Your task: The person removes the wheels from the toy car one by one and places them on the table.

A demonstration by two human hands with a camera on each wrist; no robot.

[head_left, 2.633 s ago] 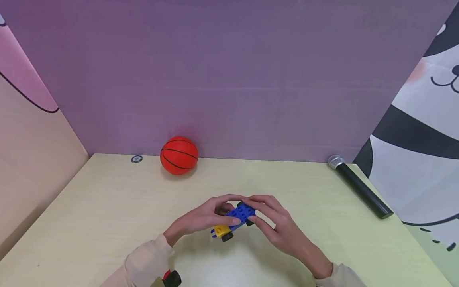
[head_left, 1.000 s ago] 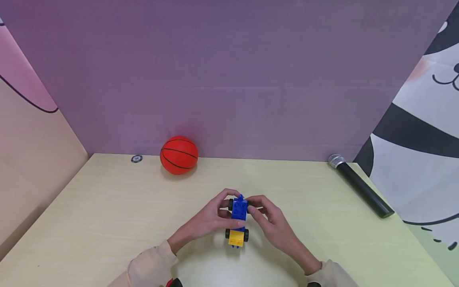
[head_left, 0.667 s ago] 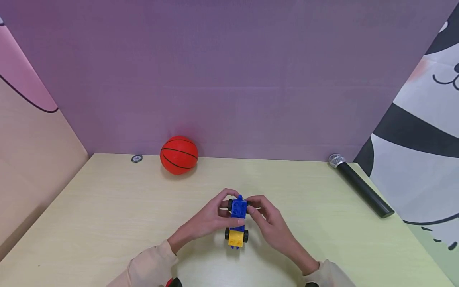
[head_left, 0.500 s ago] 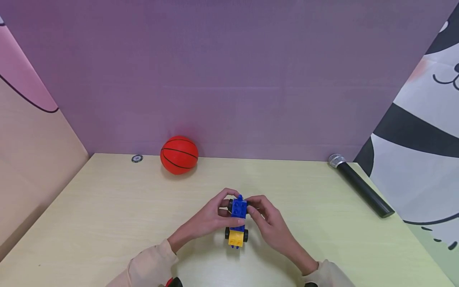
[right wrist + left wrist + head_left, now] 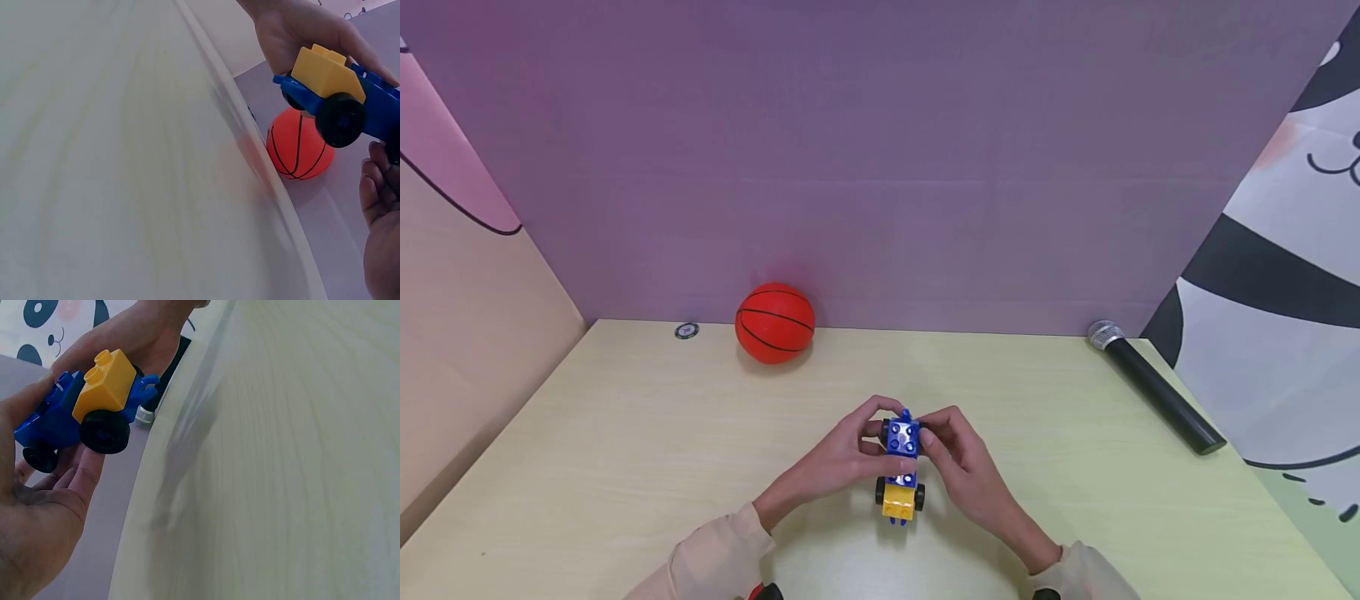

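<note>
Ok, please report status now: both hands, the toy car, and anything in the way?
Left hand and right hand both grip toy car, held above table. Yellow brick nearest the person. Basketball and microphone far off, nothing in the way.

Toy car [image 5: 899,467], earlier slanted between the hands [image 5: 901,460], now lengthwise, yellow end nearest, perhaps lifted slightly.

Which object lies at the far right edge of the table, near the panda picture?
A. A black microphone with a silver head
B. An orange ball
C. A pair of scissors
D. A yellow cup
A. The black microphone lies along the right edge of the table, while the orange ball sits at the back left and both hands hold the toy car in the middle.
</note>
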